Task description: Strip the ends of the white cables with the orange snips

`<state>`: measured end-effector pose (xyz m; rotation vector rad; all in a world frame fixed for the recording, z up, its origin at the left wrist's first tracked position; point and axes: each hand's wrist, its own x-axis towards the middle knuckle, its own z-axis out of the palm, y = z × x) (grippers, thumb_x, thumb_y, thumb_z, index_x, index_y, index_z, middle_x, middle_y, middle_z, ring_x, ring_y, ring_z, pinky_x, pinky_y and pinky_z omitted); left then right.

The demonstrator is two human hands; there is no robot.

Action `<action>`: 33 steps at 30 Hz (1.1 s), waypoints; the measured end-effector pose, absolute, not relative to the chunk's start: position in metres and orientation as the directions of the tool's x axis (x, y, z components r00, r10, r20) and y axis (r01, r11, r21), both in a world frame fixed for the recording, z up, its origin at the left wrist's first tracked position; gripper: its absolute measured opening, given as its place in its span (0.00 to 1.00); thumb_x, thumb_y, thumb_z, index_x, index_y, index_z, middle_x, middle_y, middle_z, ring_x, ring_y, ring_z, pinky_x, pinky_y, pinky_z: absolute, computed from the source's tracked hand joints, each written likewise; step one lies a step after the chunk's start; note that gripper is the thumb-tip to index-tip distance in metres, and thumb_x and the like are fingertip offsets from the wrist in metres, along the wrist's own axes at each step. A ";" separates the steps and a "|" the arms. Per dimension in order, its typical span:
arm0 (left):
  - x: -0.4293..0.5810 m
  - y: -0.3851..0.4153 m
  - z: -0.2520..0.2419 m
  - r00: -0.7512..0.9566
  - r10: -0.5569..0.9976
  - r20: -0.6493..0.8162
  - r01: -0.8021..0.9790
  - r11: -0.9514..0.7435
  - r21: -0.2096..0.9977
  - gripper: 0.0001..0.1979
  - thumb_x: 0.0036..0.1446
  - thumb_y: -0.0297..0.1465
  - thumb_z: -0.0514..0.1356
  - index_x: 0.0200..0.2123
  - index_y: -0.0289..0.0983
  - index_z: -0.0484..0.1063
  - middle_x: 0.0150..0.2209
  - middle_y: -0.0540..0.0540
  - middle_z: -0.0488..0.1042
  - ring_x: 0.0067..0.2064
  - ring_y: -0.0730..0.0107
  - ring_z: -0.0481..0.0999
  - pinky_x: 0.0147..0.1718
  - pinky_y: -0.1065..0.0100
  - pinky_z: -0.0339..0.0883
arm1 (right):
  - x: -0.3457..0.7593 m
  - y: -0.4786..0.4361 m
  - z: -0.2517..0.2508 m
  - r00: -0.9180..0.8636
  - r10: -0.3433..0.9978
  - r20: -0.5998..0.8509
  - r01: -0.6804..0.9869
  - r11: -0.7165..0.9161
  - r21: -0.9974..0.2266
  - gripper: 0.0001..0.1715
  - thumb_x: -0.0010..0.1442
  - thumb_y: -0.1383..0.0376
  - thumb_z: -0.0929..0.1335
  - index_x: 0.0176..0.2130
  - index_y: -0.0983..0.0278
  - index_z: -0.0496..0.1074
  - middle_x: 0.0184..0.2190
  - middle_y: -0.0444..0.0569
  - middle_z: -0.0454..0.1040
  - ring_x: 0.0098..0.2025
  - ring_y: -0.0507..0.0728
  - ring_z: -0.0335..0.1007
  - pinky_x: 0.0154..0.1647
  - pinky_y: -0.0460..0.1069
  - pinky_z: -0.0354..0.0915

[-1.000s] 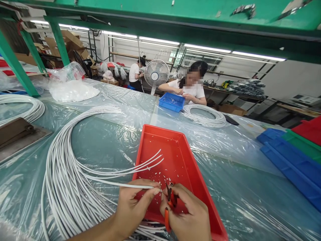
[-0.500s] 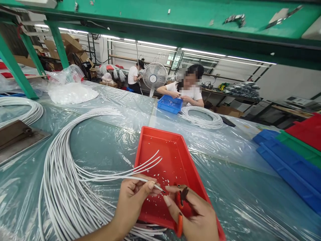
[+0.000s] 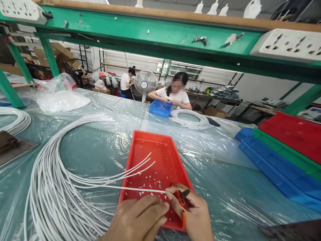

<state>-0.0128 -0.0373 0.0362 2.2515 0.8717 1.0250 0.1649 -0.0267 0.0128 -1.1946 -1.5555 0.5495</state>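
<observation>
My right hand [image 3: 197, 216] grips small orange-handled cutters [image 3: 183, 201] over the near edge of a red tray [image 3: 140, 144]. One white cable [image 3: 120, 188] runs from the big white cable bundle [image 3: 50, 187] on the left, and its end meets my right thumb and fingertip. Just below that cable is my left hand [image 3: 140, 217], back up, fingers together, with nothing visible in it. Three more cable ends lie across the tray, among white insulation scraps [image 3: 152, 182].
A person sits opposite at a blue bin [image 3: 159, 108] beside a cable coil [image 3: 189, 119]. Blue, green and red trays [image 3: 281, 150] are stacked on the right. A fan [image 3: 145, 82], a bag of white parts [image 3: 60, 100] and a green overhead frame [image 3: 150, 31] are also in view.
My left hand let go of the cable it pinched and sank below it. The cable end now rests at my right fingertips. The view tilted upward.
</observation>
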 end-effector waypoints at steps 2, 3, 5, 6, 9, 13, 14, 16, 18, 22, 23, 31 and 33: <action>-0.011 -0.032 0.044 0.545 0.690 0.475 0.523 -0.723 0.450 0.14 0.58 0.27 0.52 0.44 0.31 0.74 0.39 0.34 0.78 0.36 0.54 0.78 0.31 0.65 0.69 | 0.164 -0.029 0.012 0.014 0.871 0.490 0.421 0.440 -0.793 0.04 0.50 0.71 0.68 0.28 0.64 0.74 0.21 0.44 0.72 0.24 0.53 0.70 0.25 0.44 0.67; -0.010 -0.028 0.045 0.563 0.707 0.428 0.585 -0.707 0.398 0.13 0.58 0.27 0.53 0.42 0.31 0.75 0.37 0.35 0.79 0.33 0.54 0.78 0.29 0.65 0.68 | 0.164 -0.031 0.011 -0.002 0.869 0.495 0.419 0.450 -0.789 0.05 0.50 0.71 0.68 0.28 0.64 0.74 0.21 0.44 0.72 0.23 0.53 0.70 0.25 0.44 0.66; -0.006 -0.023 0.045 0.576 0.748 0.329 0.617 -0.662 0.426 0.12 0.58 0.27 0.52 0.38 0.33 0.76 0.32 0.38 0.79 0.29 0.57 0.77 0.27 0.66 0.66 | 0.165 -0.032 0.009 0.003 0.883 0.469 0.378 0.433 -0.818 0.04 0.49 0.71 0.69 0.26 0.64 0.75 0.21 0.44 0.73 0.23 0.53 0.70 0.26 0.44 0.66; -0.004 -0.021 0.044 0.568 0.769 0.293 0.595 -0.629 0.500 0.13 0.59 0.27 0.52 0.36 0.35 0.77 0.30 0.40 0.79 0.28 0.59 0.77 0.28 0.68 0.65 | 0.166 -0.033 0.007 0.021 0.894 0.448 0.349 0.413 -0.841 0.03 0.49 0.71 0.69 0.26 0.64 0.75 0.21 0.45 0.74 0.24 0.53 0.70 0.27 0.44 0.67; -0.003 -0.019 0.037 0.446 0.875 0.189 0.458 -0.404 0.792 0.12 0.58 0.30 0.53 0.34 0.38 0.77 0.29 0.45 0.79 0.28 0.66 0.75 0.27 0.72 0.62 | 0.168 -0.033 0.000 0.208 0.925 0.317 0.208 0.275 -0.939 0.05 0.51 0.64 0.69 0.30 0.64 0.75 0.24 0.47 0.76 0.25 0.54 0.73 0.27 0.45 0.68; -0.005 -0.020 0.027 0.336 0.942 0.003 0.219 -0.081 0.972 0.12 0.55 0.35 0.57 0.30 0.33 0.75 0.24 0.46 0.74 0.26 0.69 0.69 0.26 0.73 0.60 | 0.157 -0.036 -0.005 0.347 0.917 0.196 0.085 0.177 -0.980 0.10 0.47 0.60 0.71 0.29 0.65 0.77 0.21 0.47 0.75 0.23 0.54 0.71 0.24 0.45 0.67; -0.005 -0.020 0.025 0.346 0.938 -0.018 0.171 -0.044 0.984 0.12 0.54 0.36 0.57 0.29 0.32 0.75 0.23 0.47 0.73 0.26 0.70 0.68 0.26 0.73 0.59 | 0.153 -0.037 -0.005 0.328 0.918 0.224 0.099 0.202 -0.974 0.09 0.45 0.61 0.72 0.28 0.65 0.77 0.20 0.46 0.74 0.23 0.54 0.70 0.25 0.45 0.66; -0.004 -0.020 0.021 0.369 0.929 -0.034 0.107 -0.006 0.994 0.13 0.53 0.36 0.58 0.29 0.31 0.74 0.22 0.48 0.70 0.25 0.72 0.65 0.26 0.73 0.58 | 0.144 -0.038 -0.003 0.272 0.925 0.264 0.097 0.246 -0.964 0.06 0.41 0.64 0.73 0.25 0.64 0.77 0.19 0.45 0.73 0.23 0.54 0.67 0.25 0.45 0.64; -0.004 -0.019 0.017 0.382 0.923 -0.049 0.079 0.021 0.997 0.13 0.53 0.37 0.59 0.28 0.31 0.73 0.21 0.50 0.68 0.25 0.73 0.64 0.26 0.73 0.57 | 0.141 -0.038 -0.002 0.252 0.937 0.241 0.071 0.230 -0.970 0.06 0.42 0.64 0.73 0.22 0.64 0.75 0.19 0.44 0.71 0.22 0.52 0.65 0.24 0.45 0.62; -0.003 -0.017 0.011 0.366 0.927 -0.080 0.060 0.062 0.996 0.13 0.52 0.38 0.59 0.30 0.31 0.71 0.21 0.51 0.67 0.25 0.75 0.63 0.26 0.74 0.55 | 0.147 -0.035 -0.004 0.308 0.951 0.032 -0.058 0.052 -0.997 0.12 0.45 0.58 0.72 0.22 0.66 0.74 0.16 0.43 0.68 0.19 0.50 0.62 0.21 0.43 0.59; -0.003 -0.017 0.010 0.356 0.931 -0.080 0.060 0.063 0.996 0.13 0.52 0.38 0.59 0.30 0.32 0.71 0.21 0.52 0.67 0.24 0.75 0.62 0.25 0.75 0.55 | 0.148 -0.035 -0.004 0.314 0.949 0.002 -0.078 0.027 -0.997 0.12 0.44 0.58 0.72 0.22 0.65 0.74 0.16 0.43 0.68 0.19 0.50 0.61 0.21 0.43 0.58; -0.002 -0.021 -0.002 0.242 0.970 0.020 0.169 -0.063 0.984 0.10 0.51 0.35 0.60 0.28 0.34 0.74 0.17 0.54 0.62 0.20 0.78 0.55 0.19 0.75 0.50 | 0.133 -0.039 0.000 0.295 0.936 0.195 -0.014 0.208 -0.978 0.03 0.42 0.68 0.71 0.21 0.59 0.76 0.18 0.41 0.72 0.21 0.50 0.65 0.23 0.42 0.60; -0.002 -0.022 -0.002 0.234 0.967 0.105 0.205 -0.155 0.966 0.08 0.52 0.33 0.60 0.27 0.34 0.74 0.20 0.50 0.69 0.21 0.77 0.61 0.20 0.76 0.54 | 0.132 -0.040 0.001 0.272 0.942 0.194 -0.010 0.204 -0.979 0.04 0.43 0.68 0.71 0.21 0.60 0.76 0.17 0.41 0.71 0.20 0.49 0.64 0.23 0.41 0.59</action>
